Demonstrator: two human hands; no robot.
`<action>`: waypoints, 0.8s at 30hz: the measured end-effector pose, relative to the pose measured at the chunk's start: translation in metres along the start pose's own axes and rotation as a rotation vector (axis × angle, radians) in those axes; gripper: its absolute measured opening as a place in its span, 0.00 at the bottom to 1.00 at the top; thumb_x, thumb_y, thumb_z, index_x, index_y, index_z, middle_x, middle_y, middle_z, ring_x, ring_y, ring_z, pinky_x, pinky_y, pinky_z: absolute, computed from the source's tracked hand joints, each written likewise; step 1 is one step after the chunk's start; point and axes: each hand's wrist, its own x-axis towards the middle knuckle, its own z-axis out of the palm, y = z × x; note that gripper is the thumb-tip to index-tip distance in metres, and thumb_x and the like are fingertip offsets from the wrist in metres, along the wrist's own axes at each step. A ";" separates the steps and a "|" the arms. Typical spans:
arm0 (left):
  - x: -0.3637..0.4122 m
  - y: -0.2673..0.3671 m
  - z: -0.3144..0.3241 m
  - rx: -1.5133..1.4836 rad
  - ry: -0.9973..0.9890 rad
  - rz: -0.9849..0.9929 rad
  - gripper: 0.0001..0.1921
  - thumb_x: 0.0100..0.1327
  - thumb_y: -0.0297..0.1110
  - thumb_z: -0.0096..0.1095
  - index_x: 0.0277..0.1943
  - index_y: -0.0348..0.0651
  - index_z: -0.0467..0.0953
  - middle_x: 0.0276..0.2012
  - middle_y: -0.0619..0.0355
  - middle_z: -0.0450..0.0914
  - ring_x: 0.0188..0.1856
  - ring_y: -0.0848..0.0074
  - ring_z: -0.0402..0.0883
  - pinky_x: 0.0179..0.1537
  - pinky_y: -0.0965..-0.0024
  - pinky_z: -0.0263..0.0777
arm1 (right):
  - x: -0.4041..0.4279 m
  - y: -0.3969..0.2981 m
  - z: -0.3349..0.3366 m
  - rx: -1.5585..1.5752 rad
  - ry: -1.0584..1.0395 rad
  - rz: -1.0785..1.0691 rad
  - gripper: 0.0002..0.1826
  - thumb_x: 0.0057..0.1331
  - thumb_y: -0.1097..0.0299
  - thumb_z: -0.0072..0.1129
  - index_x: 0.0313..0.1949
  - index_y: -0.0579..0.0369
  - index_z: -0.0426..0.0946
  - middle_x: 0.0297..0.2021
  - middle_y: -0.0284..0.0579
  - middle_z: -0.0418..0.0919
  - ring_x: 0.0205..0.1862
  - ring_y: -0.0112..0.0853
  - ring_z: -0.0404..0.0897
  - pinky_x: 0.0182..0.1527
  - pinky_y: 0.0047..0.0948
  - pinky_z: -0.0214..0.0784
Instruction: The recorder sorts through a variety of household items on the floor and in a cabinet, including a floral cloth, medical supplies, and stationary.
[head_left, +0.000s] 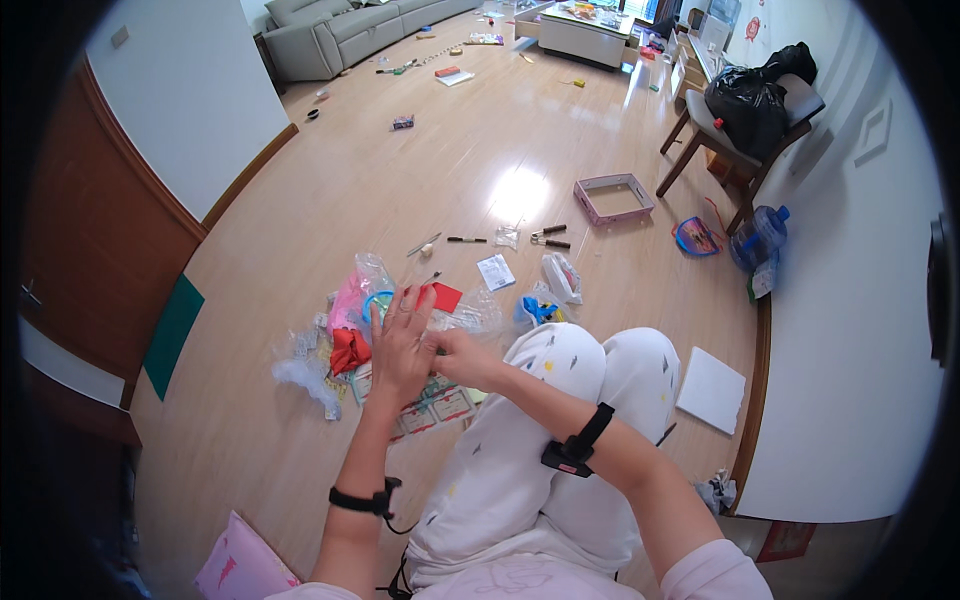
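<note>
My left hand (402, 346) hovers over a pile of wrappings on the floor, its back towards me and its fingers stretched out. Against its side, near the little-finger edge, my right hand (460, 360) has its fingers curled together; whether anything is pinched there is hidden. Just beyond the left fingers lie a red paper packet (448, 297) and a blue ring (375, 306). A crumpled red bag (349, 352) and a pink plastic bag (346, 300) are to the left. Printed sheets (435, 414) spread under my hands, and clear plastic (480, 310) lies to the right.
Ahead on the wood floor are a black pen (466, 240), a hand gripper (551, 237), a leaflet (496, 272) and a shallow pink box (614, 199). Right of my knees lies a white board (712, 391). A chair (729, 136) holds a black garbage bag (748, 110).
</note>
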 end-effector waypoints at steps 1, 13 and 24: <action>-0.011 -0.028 0.027 0.001 -0.005 -0.008 0.30 0.77 0.52 0.40 0.71 0.40 0.64 0.71 0.44 0.65 0.75 0.51 0.57 0.73 0.45 0.42 | -0.001 0.002 0.004 0.068 -0.065 -0.059 0.17 0.68 0.61 0.62 0.44 0.66 0.83 0.32 0.44 0.84 0.33 0.26 0.79 0.38 0.33 0.73; -0.036 -0.060 -0.010 -1.471 0.331 -0.607 0.29 0.80 0.52 0.37 0.68 0.36 0.65 0.64 0.51 0.74 0.65 0.65 0.72 0.67 0.60 0.65 | 0.014 0.019 -0.012 -0.051 -0.054 -0.045 0.19 0.67 0.54 0.64 0.37 0.62 0.85 0.25 0.44 0.82 0.26 0.26 0.78 0.33 0.30 0.72; -0.061 -0.053 -0.009 -1.577 0.010 -0.781 0.20 0.70 0.25 0.58 0.64 0.34 0.69 0.57 0.49 0.80 0.54 0.64 0.83 0.54 0.61 0.81 | 0.024 0.017 -0.012 0.170 0.238 0.052 0.18 0.63 0.55 0.67 0.35 0.60 0.85 0.31 0.45 0.84 0.32 0.34 0.82 0.40 0.34 0.73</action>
